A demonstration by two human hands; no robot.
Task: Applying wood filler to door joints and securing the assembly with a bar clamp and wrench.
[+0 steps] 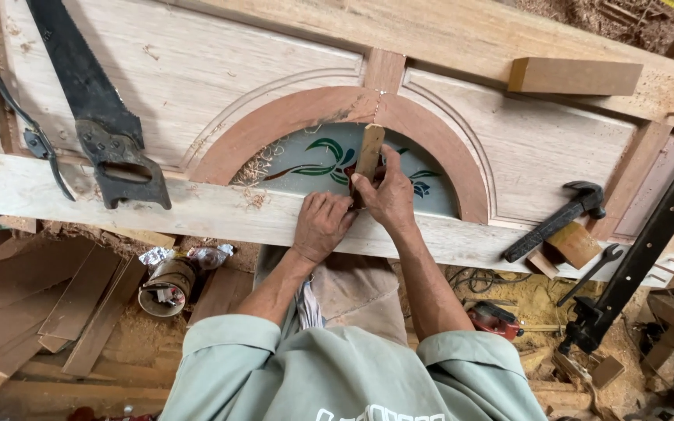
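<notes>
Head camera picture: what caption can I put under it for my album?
Both hands, left hand and right hand, hold a small wooden piece against the arched glass panel of a wooden door.

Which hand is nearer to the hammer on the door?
Right. The right hand grips a small wooden piece at the arch, on the hammer's side; the left hand lies beyond it, farther away.

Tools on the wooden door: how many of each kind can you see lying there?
Handsaw: 1
Hammer: 1
Spanner: 1
Pincers: 1
Total: 4
The right hand and left hand grip one more, a wooden-handled tool; its kind I cannot tell.
</notes>
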